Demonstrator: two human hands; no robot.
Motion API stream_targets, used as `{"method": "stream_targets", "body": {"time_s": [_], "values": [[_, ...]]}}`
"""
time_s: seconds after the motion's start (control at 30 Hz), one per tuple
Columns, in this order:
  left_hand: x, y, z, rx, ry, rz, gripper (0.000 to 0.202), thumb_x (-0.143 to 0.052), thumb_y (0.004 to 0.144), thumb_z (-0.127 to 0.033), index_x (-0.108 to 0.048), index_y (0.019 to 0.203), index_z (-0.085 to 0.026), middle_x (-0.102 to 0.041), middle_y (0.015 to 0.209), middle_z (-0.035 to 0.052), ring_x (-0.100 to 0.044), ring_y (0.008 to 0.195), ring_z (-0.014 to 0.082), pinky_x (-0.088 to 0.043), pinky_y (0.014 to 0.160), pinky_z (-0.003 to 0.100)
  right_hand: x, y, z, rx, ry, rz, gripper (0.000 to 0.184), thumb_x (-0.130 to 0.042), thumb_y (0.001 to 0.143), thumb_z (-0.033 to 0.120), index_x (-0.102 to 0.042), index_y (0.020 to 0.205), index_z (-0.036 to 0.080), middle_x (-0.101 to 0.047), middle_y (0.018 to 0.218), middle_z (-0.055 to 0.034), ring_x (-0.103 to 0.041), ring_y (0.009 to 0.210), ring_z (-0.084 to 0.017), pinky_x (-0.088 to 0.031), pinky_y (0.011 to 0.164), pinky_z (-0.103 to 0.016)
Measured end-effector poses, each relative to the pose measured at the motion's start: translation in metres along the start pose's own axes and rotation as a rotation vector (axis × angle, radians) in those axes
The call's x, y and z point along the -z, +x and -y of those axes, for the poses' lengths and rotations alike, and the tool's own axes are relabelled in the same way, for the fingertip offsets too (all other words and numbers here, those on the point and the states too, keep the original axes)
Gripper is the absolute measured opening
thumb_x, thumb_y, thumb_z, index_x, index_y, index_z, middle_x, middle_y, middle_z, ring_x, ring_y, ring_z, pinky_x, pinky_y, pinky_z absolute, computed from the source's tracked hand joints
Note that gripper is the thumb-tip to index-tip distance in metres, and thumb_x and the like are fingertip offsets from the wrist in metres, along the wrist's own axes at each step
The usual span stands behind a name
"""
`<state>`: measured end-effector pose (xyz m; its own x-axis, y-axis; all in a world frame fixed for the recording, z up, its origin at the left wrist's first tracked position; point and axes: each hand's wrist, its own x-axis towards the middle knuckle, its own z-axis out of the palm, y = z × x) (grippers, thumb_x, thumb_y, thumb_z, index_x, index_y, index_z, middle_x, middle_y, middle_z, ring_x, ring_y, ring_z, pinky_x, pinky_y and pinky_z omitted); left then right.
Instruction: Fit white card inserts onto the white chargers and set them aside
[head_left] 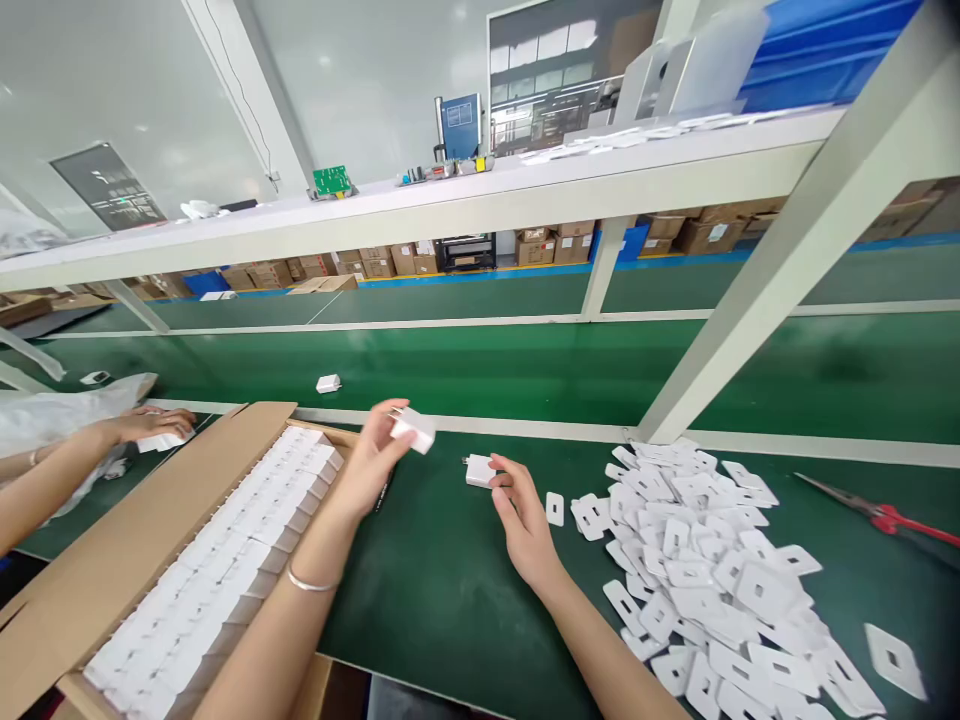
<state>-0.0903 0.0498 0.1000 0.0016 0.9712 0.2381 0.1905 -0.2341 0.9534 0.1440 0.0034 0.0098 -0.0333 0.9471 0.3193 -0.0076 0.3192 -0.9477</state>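
Note:
My left hand (369, 465) pinches a white plug charger (414, 430) between thumb and fingers, above the green table by the box. To its right, my right hand (526, 520) has its curled fingertips on the end of a second white plug charger (478, 471), whose prongs point left. A small white card with a slot (554, 509) lies just beyond that hand. Left of my left arm stands an open cardboard box (161, 540) with rows of white chargers (225, 570) packed in it.
A big heap of slotted white cards (697, 560) covers the right side, with red-handled scissors (885, 515) beyond. A lone charger (328, 384) sits on the green belt (480, 365). A co-worker's hand (154, 425) works at far left. A slanted white post (750, 290) supports the shelf (420, 205).

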Motion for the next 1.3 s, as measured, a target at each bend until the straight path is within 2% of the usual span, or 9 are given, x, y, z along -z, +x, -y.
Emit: {"method": "stream_targets", "body": {"time_s": [0.1, 0.27, 0.5, 0.63, 0.83, 0.9, 1.03, 1.17, 1.3], "values": [[0.05, 0.018, 0.011, 0.077, 0.471, -0.309, 0.056, -0.066, 0.085, -0.054, -0.049, 0.127, -0.02, -0.062, 0.112, 0.0081, -0.068, 0.094, 0.0216, -0.056, 0.083, 0.036, 0.001, 0.003, -0.001, -0.074, 0.026, -0.071, 0.035, -0.05, 0.104, 0.047, -0.057, 0.132, 0.028, -0.059, 0.127, -0.009, -0.061, 0.099, -0.021, -0.053, 0.087, -0.039], [0.096, 0.014, 0.047, 0.166, 0.768, -0.437, 0.051, -0.074, 0.073, -0.047, -0.053, 0.108, -0.017, -0.063, 0.106, 0.0108, -0.066, 0.095, 0.0306, -0.054, 0.087, 0.048, 0.004, 0.006, -0.002, -0.134, 0.034, -0.134, 0.032, -0.055, 0.1, 0.048, -0.059, 0.122, 0.025, -0.062, 0.121, -0.0089, -0.061, 0.089, -0.02, -0.053, 0.075, -0.036], [0.106, 0.0, 0.071, 0.205, 0.998, -0.318, 0.044, -0.072, 0.075, -0.048, -0.059, 0.104, -0.019, -0.072, 0.107, 0.0129, -0.066, 0.107, 0.0375, -0.053, 0.089, 0.047, 0.004, 0.007, -0.01, -0.186, 0.013, -0.155, 0.033, -0.056, 0.097, 0.05, -0.06, 0.118, 0.024, -0.064, 0.118, -0.0093, -0.061, 0.083, -0.019, -0.053, 0.071, -0.036], [0.104, 0.004, 0.082, 0.186, 1.141, -0.267, 0.042, -0.071, 0.072, -0.048, -0.063, 0.104, -0.021, -0.072, 0.11, 0.0145, -0.056, 0.123, 0.0429, -0.043, 0.104, 0.055, 0.004, 0.006, -0.013, -0.194, -0.008, -0.14, 0.036, -0.058, 0.096, 0.054, -0.062, 0.117, 0.024, -0.065, 0.112, -0.0087, -0.059, 0.076, -0.019, -0.052, 0.065, -0.034], [0.098, 0.008, 0.101, 0.182, 1.307, -0.452, 0.079, -0.065, 0.072, -0.055, -0.052, 0.131, -0.004, -0.05, 0.142, 0.0325, -0.037, 0.138, 0.051, -0.025, 0.114, 0.062, 0.005, 0.008, -0.017, -0.202, -0.048, -0.134, 0.037, -0.058, 0.096, 0.055, -0.062, 0.114, 0.023, -0.064, 0.107, -0.0078, -0.059, 0.076, -0.019, -0.053, 0.066, -0.035], [0.099, 0.011, 0.103, 0.206, 1.393, -0.49, 0.09, -0.063, 0.073, -0.06, -0.046, 0.137, 0.001, -0.049, 0.141, 0.0357, -0.04, 0.135, 0.0533, -0.029, 0.11, 0.062, 0.005, 0.008, -0.018, -0.208, -0.061, -0.128, 0.037, -0.057, 0.096, 0.056, -0.062, 0.114, 0.023, -0.064, 0.106, -0.008, -0.059, 0.075, -0.019, -0.053, 0.065, -0.036], [0.109, 0.02, 0.102, 0.313, 1.545, -0.412, 0.09, -0.06, 0.077, -0.06, -0.045, 0.14, 0.003, -0.06, 0.127, 0.0324, -0.056, 0.117, 0.0496, -0.039, 0.099, 0.057, 0.005, 0.006, -0.022, -0.224, -0.089, -0.111, 0.037, -0.057, 0.097, 0.056, -0.063, 0.114, 0.024, -0.065, 0.103, -0.0077, -0.058, 0.071, -0.019, -0.052, 0.061, -0.035], [0.12, 0.028, 0.105, 0.372, 1.552, -0.365, 0.09, -0.061, 0.079, -0.056, -0.042, 0.147, 0.0, -0.057, 0.135, 0.0332, -0.053, 0.123, 0.0505, -0.04, 0.099, 0.056, 0.005, 0.005, -0.023, -0.231, -0.129, -0.097, 0.034, -0.055, 0.097, 0.053, -0.062, 0.114, 0.024, -0.065, 0.099, -0.0071, -0.058, 0.071, -0.02, -0.05, 0.06, -0.035], [0.125, 0.038, 0.097, 0.445, 1.529, -0.276, 0.098, -0.068, 0.075, -0.057, -0.038, 0.154, -0.008, -0.048, 0.146, 0.0348, -0.048, 0.132, 0.0539, -0.034, 0.105, 0.064, 0.009, 0.008, -0.021, -0.151, -0.292, -0.109, 0.024, -0.054, 0.097, 0.039, -0.061, 0.115, 0.025, -0.063, 0.113, -0.0103, -0.06, 0.09, -0.026, -0.053, 0.078, -0.043]]}}
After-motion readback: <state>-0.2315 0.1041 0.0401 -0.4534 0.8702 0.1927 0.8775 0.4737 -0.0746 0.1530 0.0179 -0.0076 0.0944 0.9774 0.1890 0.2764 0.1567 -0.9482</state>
